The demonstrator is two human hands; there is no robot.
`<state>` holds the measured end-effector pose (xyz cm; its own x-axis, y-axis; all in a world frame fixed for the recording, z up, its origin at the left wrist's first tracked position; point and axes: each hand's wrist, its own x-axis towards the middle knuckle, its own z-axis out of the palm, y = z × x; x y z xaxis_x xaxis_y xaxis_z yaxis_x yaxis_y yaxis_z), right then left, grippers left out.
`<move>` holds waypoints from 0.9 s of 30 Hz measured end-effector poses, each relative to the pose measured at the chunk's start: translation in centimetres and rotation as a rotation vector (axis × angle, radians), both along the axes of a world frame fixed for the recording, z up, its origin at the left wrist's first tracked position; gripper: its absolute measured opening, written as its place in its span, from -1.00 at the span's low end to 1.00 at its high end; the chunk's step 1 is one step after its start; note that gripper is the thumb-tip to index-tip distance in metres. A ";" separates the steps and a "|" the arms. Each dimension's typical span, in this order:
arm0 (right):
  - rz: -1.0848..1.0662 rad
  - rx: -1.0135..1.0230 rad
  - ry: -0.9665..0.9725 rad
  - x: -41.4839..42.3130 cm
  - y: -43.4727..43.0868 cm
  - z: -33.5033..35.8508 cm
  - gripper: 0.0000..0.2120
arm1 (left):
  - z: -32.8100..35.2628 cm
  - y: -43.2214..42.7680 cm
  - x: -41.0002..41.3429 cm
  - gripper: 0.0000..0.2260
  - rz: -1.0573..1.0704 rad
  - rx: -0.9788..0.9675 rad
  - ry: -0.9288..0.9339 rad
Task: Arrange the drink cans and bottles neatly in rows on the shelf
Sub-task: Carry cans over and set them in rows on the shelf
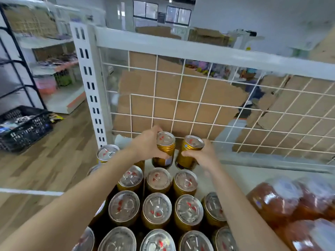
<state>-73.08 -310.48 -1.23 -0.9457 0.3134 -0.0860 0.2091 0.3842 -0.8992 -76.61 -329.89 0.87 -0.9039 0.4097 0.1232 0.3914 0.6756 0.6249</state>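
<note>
**Two cans gripped at the back edge**

The left hand (146, 144) curls its fingers round one gold can (165, 149). The right hand (203, 156) grips a second can (189, 153), tilted, just beside it. Both are at the shelf (235, 171) back edge, against the wire grid (181, 98). Packed rows of cans (157, 209) stand in front, wrapped bottles (290, 205) at the right.

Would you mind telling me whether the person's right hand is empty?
No, the right hand grips a gold can by its side.

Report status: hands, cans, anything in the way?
Left hand grips left can, right hand grips right can, tilted, at shelf back. Rows of cans stand in front. Wire panel close behind, wrapped pack at right.
</note>
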 end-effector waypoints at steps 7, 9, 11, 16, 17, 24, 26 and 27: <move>0.253 0.177 -0.178 0.8 -0.8 -0.7 -0.38 | -1.6 -0.2 -0.7 -0.32 -0.052 -0.273 -0.071; 0.290 0.177 -0.182 0.9 -0.8 -0.7 -0.36 | -2.0 -0.7 -0.8 -0.37 -0.077 -0.294 -0.080; 0.318 0.111 -0.198 0.9 -0.7 -0.6 -0.41 | -2.4 -1.1 -0.9 -0.39 -0.095 -0.281 -0.103; 0.314 0.066 -0.296 1.4 -0.9 0.4 -0.38 | -1.6 -2.2 -1.4 -0.27 -0.202 -0.235 -0.203; 0.314 0.084 -0.287 1.5 -1.0 0.6 -0.41 | -1.5 -2.4 -1.3 -0.31 -0.205 -0.227 -0.227; 0.330 0.241 -0.267 2.5 -1.0 1.5 -0.44 | -2.9 -2.5 -0.7 -0.61 -0.150 -0.261 -0.099; 0.345 0.282 -0.270 2.6 -1.0 1.6 -0.44 | -2.9 -2.3 -0.4 -0.62 -0.131 -0.295 -0.068; 0.354 0.341 -0.273 2.8 -1.1 1.7 -0.44 | -2.8 -2.2 -0.2 -0.62 -0.118 -0.324 -0.057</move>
<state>-70.27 -311.56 0.43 -0.9560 0.0339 -0.2915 0.2220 0.7330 -0.6430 -76.80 -332.13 -1.92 -0.8495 0.5215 -0.0799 0.4493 0.7946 0.4084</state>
